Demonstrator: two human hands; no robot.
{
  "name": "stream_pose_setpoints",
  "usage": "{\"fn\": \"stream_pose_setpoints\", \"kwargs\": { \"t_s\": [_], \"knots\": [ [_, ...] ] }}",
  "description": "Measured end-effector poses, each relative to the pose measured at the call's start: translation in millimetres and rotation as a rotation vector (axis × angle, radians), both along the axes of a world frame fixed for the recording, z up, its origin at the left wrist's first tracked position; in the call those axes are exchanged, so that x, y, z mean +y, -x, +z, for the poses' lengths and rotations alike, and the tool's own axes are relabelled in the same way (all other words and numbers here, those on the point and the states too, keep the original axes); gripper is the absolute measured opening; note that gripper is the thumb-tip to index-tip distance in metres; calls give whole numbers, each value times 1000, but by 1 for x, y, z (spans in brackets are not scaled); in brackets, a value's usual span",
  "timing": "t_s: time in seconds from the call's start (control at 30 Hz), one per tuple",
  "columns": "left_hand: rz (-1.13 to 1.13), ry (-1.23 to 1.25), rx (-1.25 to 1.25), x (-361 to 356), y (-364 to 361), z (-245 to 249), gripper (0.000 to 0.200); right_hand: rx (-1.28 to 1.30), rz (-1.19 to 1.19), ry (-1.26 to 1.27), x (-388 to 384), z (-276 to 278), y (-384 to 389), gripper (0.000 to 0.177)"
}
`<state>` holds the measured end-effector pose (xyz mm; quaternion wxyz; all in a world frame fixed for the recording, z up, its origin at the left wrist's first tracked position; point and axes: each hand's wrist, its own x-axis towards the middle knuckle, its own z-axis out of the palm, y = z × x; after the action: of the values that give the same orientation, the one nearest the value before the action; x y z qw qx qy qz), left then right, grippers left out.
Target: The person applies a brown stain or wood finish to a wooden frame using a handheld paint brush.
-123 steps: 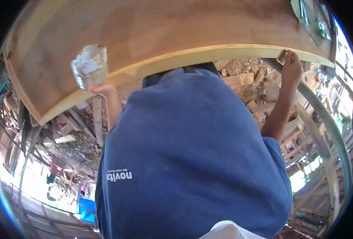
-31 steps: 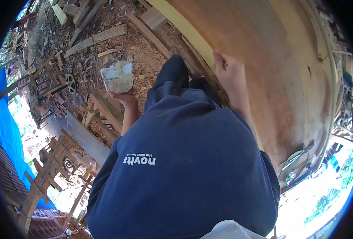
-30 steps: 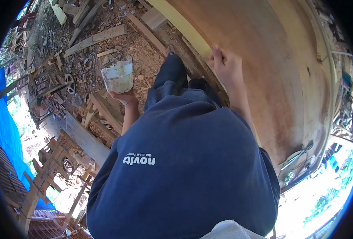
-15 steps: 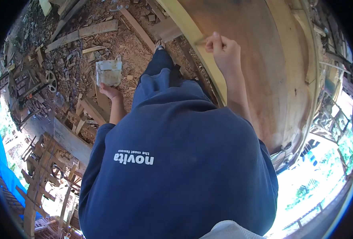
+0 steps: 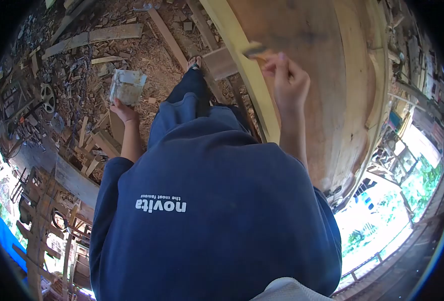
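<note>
My left hand is closed around the lower edge of a whitish, stained, box-shaped container, held out over the littered ground. A paintbrush with dark bristles and a yellowish handle is pinched in the fingers of my right hand. Its bristles overlap the pale yellow edge strip of a large curved wooden structure. That structure is built of broad planks, and dark smudges mark its upper part.
Wood chips, offcuts and sawdust cover the ground. Long boards lie among them at the upper left. My sandalled foot stands near a short plank. A spoked wheel is at the far left.
The brush head has come into clear sight as my right hand moved slightly right and down. My left hand and the container have shifted a little left in view, along with the whole scene.
</note>
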<state>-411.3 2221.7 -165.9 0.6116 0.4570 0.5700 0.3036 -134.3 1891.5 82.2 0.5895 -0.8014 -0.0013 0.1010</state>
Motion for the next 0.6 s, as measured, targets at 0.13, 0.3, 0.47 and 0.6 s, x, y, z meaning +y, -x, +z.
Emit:
{"fn": "stream_pose_setpoints", "kwargs": {
  "t_s": [0.13,0.3,0.47,0.6],
  "knots": [
    [-21,-83,114,21,16,-11,76,164,105,418,13,11,-23,36],
    [-5,-87,121,31,18,-2,77,-164,153,139,77,-35,-64,35],
    [105,-86,71,55,37,-10,75,8,145,347,100,11,-91,42],
    [86,-62,146,43,33,21,77,-48,290,348,135,-13,-129,47]
  ]
}}
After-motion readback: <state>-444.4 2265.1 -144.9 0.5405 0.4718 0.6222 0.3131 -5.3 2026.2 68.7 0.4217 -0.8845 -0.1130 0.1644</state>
